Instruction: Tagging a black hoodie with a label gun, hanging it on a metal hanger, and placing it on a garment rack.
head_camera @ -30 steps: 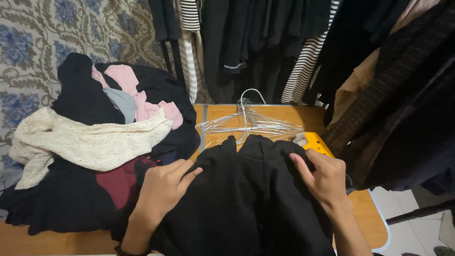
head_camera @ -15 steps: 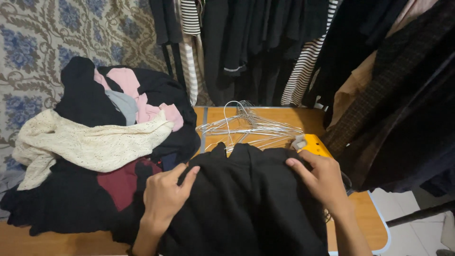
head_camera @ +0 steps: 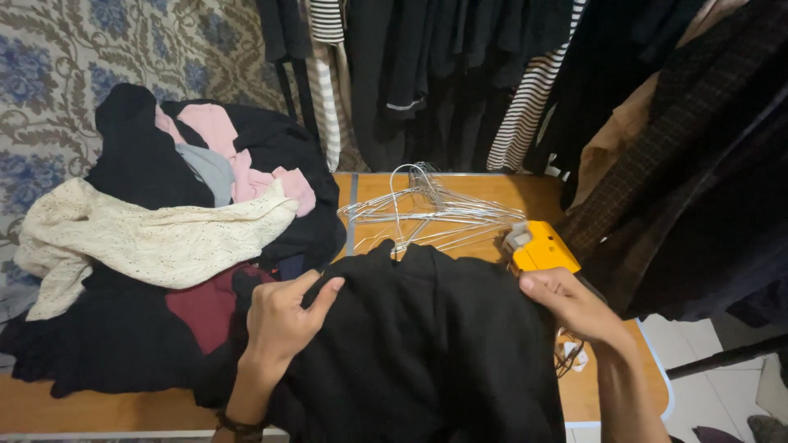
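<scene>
Black fabric fills the near middle of the view: a black garment (head_camera: 427,344) lies spread on the wooden surface (head_camera: 460,190), its collar end pointing away from the person toward a bundle of wire hangers (head_camera: 431,215). One wire hook rises right at the garment's collar, though whether that hanger sits inside the garment cannot be told. The left hand (head_camera: 283,324) rests on the garment's left shoulder area, fingers loosely bent with the forefinger stretched toward the collar and the thumb tucked against the cloth; it seems to pinch a fold, but the grip itself is hidden. The right hand (head_camera: 574,308) is at the garment's right shoulder edge, fingers curled over the cloth and gripping its border. Just beyond the right hand, beside the garment's far right corner, lies a yellow tool (head_camera: 542,246) with a grey tip. Left of the garment sits a heap of clothes (head_camera: 164,238): a cream knitted piece draped across the top, pink and grey items behind it, dark red and black ones beneath. Beyond the hangers, past the far edge of the surface, hanging clothes (head_camera: 460,74) crowd together, mostly black, with two striped pieces among them.
</scene>
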